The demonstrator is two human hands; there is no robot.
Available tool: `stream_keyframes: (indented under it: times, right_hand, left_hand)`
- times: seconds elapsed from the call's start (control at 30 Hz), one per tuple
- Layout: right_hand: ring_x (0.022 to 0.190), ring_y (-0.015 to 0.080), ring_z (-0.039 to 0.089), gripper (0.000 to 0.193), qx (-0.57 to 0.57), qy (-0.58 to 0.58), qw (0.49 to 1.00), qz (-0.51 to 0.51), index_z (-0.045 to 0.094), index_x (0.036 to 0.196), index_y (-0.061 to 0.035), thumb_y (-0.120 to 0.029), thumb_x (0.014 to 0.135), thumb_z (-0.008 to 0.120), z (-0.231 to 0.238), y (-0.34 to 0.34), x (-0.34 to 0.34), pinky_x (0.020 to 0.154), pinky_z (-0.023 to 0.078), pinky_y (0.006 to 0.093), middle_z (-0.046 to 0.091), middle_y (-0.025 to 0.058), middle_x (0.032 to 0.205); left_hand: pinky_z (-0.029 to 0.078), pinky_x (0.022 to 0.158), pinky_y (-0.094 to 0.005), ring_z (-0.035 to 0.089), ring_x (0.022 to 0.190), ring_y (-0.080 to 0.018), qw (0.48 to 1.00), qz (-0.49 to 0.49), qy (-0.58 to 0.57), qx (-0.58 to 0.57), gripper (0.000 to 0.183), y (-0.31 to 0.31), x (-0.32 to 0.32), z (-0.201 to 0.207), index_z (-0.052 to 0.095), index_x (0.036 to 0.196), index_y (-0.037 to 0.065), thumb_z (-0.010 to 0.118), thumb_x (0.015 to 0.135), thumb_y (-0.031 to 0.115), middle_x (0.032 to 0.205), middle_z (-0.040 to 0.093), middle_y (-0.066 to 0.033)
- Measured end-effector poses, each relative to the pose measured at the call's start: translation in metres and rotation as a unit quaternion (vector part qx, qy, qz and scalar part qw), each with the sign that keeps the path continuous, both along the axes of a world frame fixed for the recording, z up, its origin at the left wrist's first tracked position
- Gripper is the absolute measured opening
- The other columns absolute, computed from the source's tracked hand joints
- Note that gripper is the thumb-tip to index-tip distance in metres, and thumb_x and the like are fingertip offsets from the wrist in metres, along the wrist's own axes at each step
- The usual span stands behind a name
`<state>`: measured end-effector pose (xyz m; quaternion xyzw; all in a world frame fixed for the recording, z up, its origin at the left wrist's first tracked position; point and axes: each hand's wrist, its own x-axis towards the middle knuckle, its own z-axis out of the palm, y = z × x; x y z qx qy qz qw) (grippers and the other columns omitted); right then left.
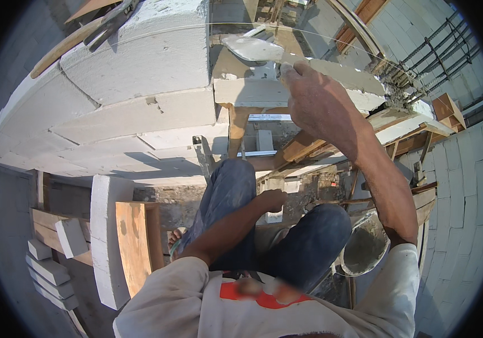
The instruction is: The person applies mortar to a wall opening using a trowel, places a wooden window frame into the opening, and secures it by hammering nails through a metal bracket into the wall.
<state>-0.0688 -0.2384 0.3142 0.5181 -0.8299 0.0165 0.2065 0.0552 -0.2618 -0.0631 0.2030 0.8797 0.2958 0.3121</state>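
Observation:
My right hand [323, 98] is closed around the handle of a trowel, over the gap in the white block wall. The trowel's pale, mortar-smeared blade [252, 49] points left towards the taller blocks [145, 50]. Grey mortar [351, 77] lies along the top of the lower block course, just right of that hand. My left hand [272, 201] is curled closed between my knees, with nothing showing in it. A thin string line [241, 23] crosses above the wall.
A bucket of mortar [368, 248] stands by my right knee. Steel reinforcing bars [441, 53] stick out at the far right. A wooden-handled tool [75, 42] rests on the wall's left part. Blocks [109, 242] and a wooden board [133, 242] stand at my left. Timber props [300, 147] sit under the opening.

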Motion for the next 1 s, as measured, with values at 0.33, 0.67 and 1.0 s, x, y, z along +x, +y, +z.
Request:
stream_keyframes:
  times: [0.33,0.67,1.0]
  right_hand:
    - [0.089,0.0394,0.076,0.010,0.079,0.014,0.995,-0.052,0.075,0.092,0.0000,-0.002,0.086,0.067,0.026,0.010,-0.001,0.076,0.062,0.0478,0.074,0.0201,0.097]
    - [0.082,0.0471,0.070,0.051,0.006,-0.125,0.979,-0.161,0.046,0.144,0.0107,0.002,0.094,0.055,-0.081,0.086,0.038,0.070,0.058,0.0585,0.059,0.0264,0.112]
    - [0.084,0.0461,0.070,0.048,-0.063,-0.176,0.966,-0.178,0.055,0.138,0.0033,-0.002,0.090,0.061,-0.038,0.087,0.064,0.072,0.060,0.0552,0.060,0.0221,0.110]
  left_hand:
    - [0.062,0.089,-0.0508,0.075,0.111,-0.0399,0.998,0.010,0.052,-0.018,0.029,0.003,0.002,-0.005,0.070,0.118,-0.001,0.066,0.091,0.006,0.119,0.074,-0.0240]
    - [0.059,0.093,-0.0517,0.071,0.114,-0.0413,0.999,-0.028,0.013,-0.043,0.033,0.007,0.003,-0.008,0.066,0.121,-0.002,0.068,0.090,0.009,0.124,0.069,-0.0259]
    - [0.063,0.087,-0.0510,0.075,0.110,-0.0397,0.996,-0.038,0.038,-0.064,0.025,0.010,0.003,-0.019,0.072,0.112,-0.001,0.066,0.089,0.007,0.118,0.075,-0.0247]
